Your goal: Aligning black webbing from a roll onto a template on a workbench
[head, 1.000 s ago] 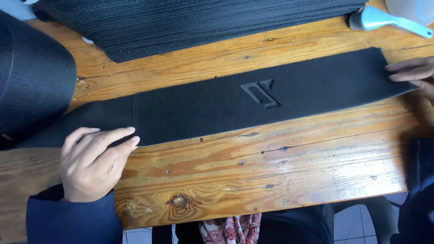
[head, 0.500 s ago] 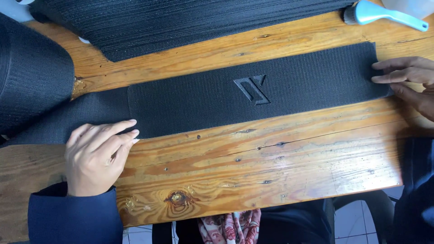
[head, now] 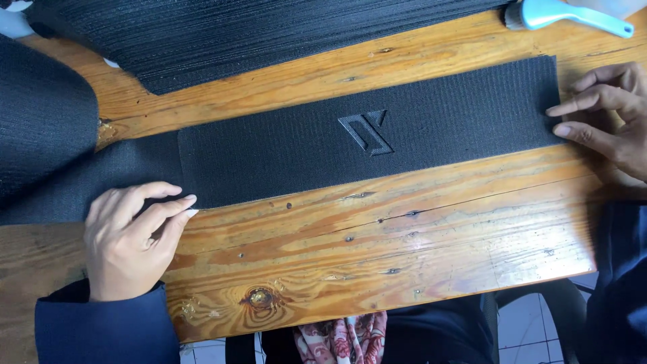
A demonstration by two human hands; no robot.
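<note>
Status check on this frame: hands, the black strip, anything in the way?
Left hand flat on black strip, near end. Right hand fingertips at far end. Strip flat on wooden table. Nothing obstructing.

Head camera looks down (close) at table (head: pixel 404 229)

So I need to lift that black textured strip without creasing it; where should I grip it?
Probably at its short right end, coming from the right: the black strip lies flat on the wooden table, and that edge is free, beside the right hand.
</note>
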